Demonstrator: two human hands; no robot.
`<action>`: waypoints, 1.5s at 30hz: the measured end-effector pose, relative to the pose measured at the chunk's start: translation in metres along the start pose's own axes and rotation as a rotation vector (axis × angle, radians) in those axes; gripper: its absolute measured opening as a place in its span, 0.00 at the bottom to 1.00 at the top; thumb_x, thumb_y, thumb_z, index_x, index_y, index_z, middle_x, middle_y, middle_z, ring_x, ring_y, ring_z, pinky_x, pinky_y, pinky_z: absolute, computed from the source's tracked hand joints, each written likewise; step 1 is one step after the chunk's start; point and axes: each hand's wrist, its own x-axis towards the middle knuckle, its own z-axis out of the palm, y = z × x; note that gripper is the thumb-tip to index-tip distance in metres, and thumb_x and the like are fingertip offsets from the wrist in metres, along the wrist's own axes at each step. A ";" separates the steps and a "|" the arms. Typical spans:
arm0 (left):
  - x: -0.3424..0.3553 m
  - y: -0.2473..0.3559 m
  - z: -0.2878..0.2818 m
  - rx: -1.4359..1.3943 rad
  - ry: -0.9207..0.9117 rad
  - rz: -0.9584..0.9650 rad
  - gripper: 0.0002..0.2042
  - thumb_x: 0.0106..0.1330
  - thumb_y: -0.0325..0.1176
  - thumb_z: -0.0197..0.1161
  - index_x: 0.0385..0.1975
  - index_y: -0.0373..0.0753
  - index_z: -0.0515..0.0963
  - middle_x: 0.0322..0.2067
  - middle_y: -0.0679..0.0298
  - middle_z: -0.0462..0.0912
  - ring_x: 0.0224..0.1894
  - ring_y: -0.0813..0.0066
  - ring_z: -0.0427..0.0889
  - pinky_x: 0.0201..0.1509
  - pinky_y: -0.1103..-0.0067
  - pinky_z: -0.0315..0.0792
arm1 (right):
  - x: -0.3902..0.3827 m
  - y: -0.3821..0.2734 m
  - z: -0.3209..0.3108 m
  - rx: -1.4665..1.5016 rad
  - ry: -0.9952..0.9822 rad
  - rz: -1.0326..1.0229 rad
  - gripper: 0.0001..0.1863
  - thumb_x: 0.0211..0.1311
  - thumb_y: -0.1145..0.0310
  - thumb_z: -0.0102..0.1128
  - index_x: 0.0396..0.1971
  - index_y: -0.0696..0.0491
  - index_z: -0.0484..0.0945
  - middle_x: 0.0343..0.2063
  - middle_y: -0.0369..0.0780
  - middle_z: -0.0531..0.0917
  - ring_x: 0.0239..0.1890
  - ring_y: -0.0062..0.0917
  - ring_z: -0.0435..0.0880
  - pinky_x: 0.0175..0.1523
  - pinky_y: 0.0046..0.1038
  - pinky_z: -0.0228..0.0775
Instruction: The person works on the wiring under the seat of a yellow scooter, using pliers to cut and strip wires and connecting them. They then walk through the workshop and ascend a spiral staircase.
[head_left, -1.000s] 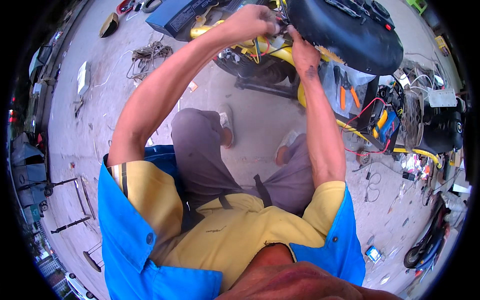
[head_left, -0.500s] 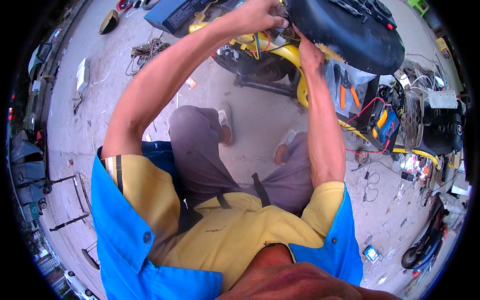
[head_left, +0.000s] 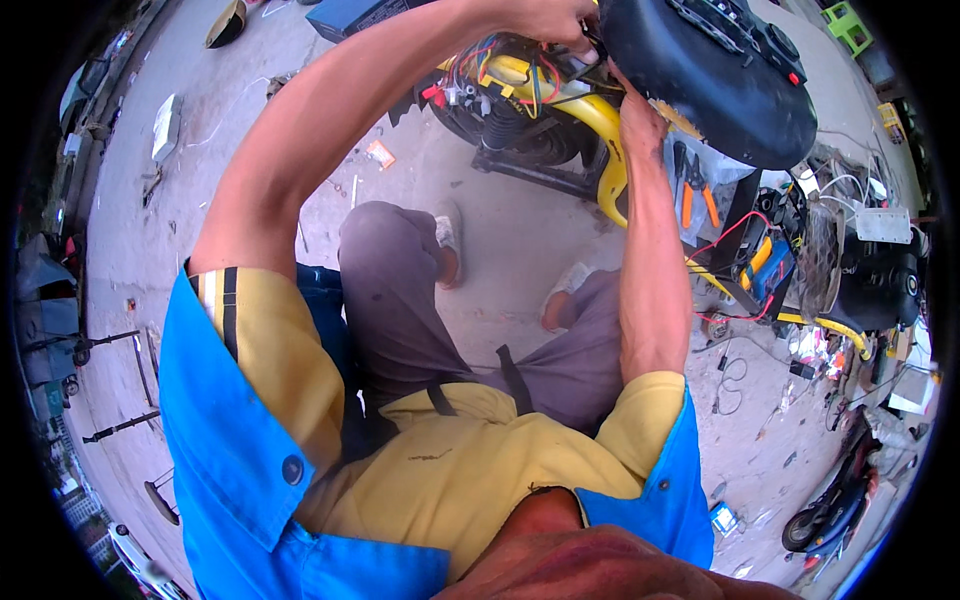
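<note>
A black scooter seat (head_left: 715, 80) stands tilted at the far side, above a yellow scooter frame (head_left: 598, 120). At the seat's left edge my left hand (head_left: 555, 18) is closed, fingertips together among dark parts and wires; what they pinch is too small to make out. My right hand (head_left: 640, 118) reaches up from below, close under the seat's torn edge. One of its fingers points toward the left fingertips, and the rest are hidden. Coloured wires (head_left: 480, 62) hang loose over the frame beside my left wrist. A black shock absorber (head_left: 503, 128) shows below them.
Orange-handled pliers (head_left: 687, 200) lie on plastic right of my right forearm. Beyond them are a blue and yellow meter (head_left: 768, 265) and red leads (head_left: 738, 228). A dark blue box (head_left: 350, 15) sits at the far left. Litter and a white block (head_left: 167, 127) lie on the ground.
The view has shifted slightly, so the scooter appears farther right. My left hand has moved a little up and right, uncovering more coloured wires. My right hand stays under the seat edge.
</note>
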 end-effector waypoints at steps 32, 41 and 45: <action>0.015 -0.058 0.019 0.679 0.362 0.464 0.16 0.63 0.39 0.66 0.40 0.31 0.78 0.42 0.46 0.83 0.51 0.47 0.79 0.59 0.61 0.71 | -0.005 -0.045 -0.005 0.015 -0.145 -0.004 0.28 0.74 0.46 0.58 0.65 0.46 0.77 0.67 0.43 0.76 0.68 0.39 0.74 0.72 0.37 0.61; 0.010 -0.043 0.003 0.518 0.158 0.254 0.19 0.59 0.39 0.68 0.41 0.27 0.78 0.42 0.42 0.82 0.48 0.42 0.80 0.54 0.61 0.74 | -0.003 -0.049 0.004 -0.224 -0.148 -0.053 0.30 0.75 0.40 0.49 0.67 0.43 0.75 0.68 0.46 0.74 0.70 0.46 0.70 0.74 0.41 0.56; -0.001 -0.022 -0.004 0.374 0.044 0.144 0.21 0.54 0.38 0.71 0.42 0.28 0.78 0.42 0.40 0.82 0.49 0.43 0.81 0.54 0.62 0.74 | -0.005 -0.043 0.004 -0.220 -0.133 -0.015 0.31 0.75 0.38 0.49 0.66 0.43 0.76 0.69 0.46 0.73 0.70 0.46 0.70 0.74 0.41 0.56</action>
